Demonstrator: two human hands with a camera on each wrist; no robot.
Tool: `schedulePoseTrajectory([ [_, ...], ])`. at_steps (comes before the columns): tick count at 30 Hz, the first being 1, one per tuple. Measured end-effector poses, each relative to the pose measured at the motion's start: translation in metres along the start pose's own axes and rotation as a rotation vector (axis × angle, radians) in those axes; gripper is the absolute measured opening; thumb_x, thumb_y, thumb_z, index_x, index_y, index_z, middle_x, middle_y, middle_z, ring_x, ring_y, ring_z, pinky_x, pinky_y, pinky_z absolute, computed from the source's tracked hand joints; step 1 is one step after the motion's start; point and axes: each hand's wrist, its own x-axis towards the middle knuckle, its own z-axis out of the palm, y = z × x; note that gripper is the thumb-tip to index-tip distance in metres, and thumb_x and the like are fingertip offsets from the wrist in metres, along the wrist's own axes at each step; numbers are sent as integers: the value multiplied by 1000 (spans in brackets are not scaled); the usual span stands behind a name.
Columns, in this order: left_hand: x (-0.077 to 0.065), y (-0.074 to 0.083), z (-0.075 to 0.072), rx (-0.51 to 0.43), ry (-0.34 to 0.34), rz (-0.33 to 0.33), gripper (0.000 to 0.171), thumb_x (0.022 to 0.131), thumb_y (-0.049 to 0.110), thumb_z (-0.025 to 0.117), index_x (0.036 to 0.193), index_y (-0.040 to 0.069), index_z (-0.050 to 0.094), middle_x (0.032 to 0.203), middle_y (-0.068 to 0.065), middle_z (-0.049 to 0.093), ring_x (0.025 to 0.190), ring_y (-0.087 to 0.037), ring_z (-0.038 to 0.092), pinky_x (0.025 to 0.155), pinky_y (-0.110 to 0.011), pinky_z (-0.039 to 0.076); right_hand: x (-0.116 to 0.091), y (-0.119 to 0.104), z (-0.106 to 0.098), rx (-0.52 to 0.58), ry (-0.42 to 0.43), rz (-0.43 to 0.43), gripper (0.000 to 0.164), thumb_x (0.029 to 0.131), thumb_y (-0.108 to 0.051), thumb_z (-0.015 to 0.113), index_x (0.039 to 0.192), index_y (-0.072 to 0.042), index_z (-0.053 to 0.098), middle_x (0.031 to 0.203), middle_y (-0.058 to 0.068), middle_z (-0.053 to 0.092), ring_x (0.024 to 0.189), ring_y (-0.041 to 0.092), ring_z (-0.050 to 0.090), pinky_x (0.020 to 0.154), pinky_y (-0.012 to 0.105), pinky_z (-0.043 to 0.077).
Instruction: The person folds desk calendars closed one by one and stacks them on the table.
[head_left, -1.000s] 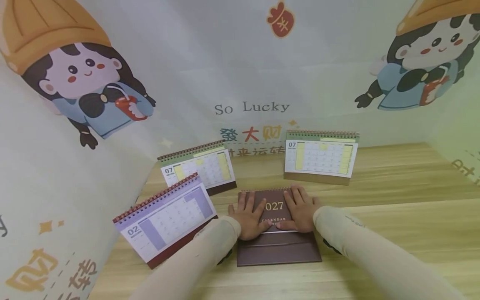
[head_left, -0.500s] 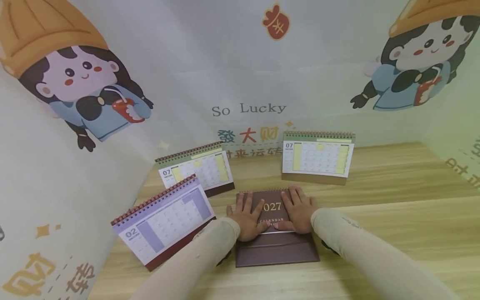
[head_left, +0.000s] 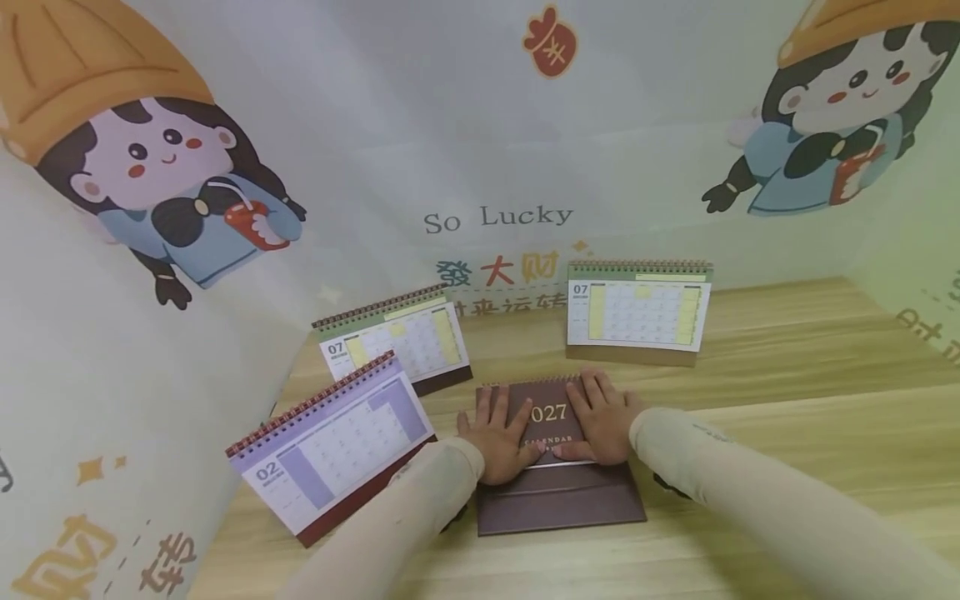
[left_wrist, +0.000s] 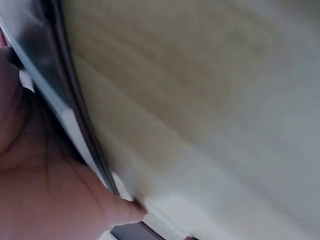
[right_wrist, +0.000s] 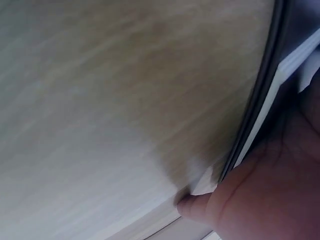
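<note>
Pressing the brown calendar [head_left: 553, 425] flat, seemingly, with your left hand [head_left: 497, 439] and right hand [head_left: 609, 422] spread, gripping nothing, you probably next need to lift its cover.

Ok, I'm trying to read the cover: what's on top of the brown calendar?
The left hand and right hand rest on the brown calendar; "027" shows between them; whatever they cover is hidden.

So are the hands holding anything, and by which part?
Nothing is held: the left hand and right hand lie spread on top of the brown calendar.
</note>
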Motion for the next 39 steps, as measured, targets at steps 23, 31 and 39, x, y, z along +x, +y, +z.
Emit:
schedulePoseTrajectory([
  [23,-22,-9,-9,-473,409,-173,54,100,26,56,140,-8,47,128,-34,54,120,-48,52,101,-55,42,-22,13,-37,520,154,209,37,93,-33,64,87,3,63,76,11,62,68,24,56,61,38,48],
  [31,-12,-22,-6,-594,453,-100,43,100,17,53,136,-6,52,126,-32,57,121,-45,53,103,-54,41,-24,20,-32,677,138,237,41,94,-34,62,100,6,55,88,14,61,81,27,57,70,40,49],
  [39,-10,-27,-9,-704,518,-48,47,89,1,59,136,-4,54,112,-22,65,107,-34,59,95,-49,46,-25,21,-30,875,210,220,49,92,-9,61,127,16,38,108,28,59,92,30,62,83,43,51],
])
